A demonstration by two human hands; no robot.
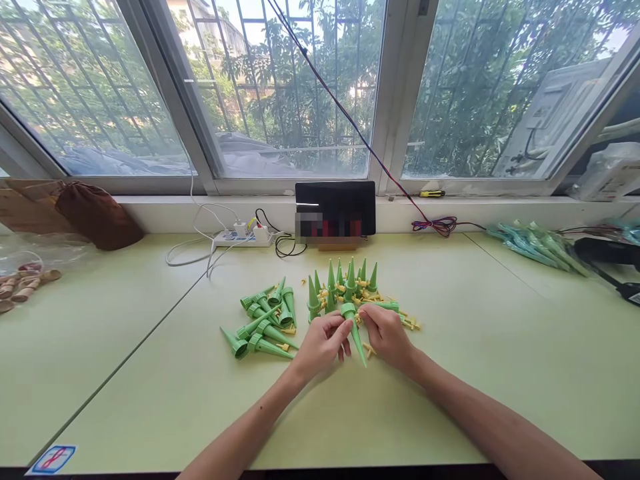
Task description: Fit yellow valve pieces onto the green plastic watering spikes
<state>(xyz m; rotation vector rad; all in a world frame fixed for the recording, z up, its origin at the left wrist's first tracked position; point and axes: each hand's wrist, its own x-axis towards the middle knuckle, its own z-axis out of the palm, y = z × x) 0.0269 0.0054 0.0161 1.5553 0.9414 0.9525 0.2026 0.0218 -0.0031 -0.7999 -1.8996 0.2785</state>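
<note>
My left hand point(325, 341) grips a green plastic watering spike point(356, 339), its cap end up and its point tilted down toward me. Close against the spike's right side, my right hand point(387, 333) is closed in a pinch. A bit of yellow shows by its fingertips, but I cannot tell whether it is held. Just beyond both hands, several green spikes point(351, 280) stand upright on their caps. Small yellow plastic pieces point(411, 324) lie scattered among and beside them. Left of my left hand is a loose pile of green spikes point(267, 320) lying on their sides.
A dark-screened tablet point(335, 207) stands by the window. A power strip point(245, 237) with cables sits left of it; a coiled red-blue wire point(440, 227) and bagged green-blue items point(537, 247) lie right. A brown drawstring bag point(100, 215) and wooden pieces point(25, 287) are at far left.
</note>
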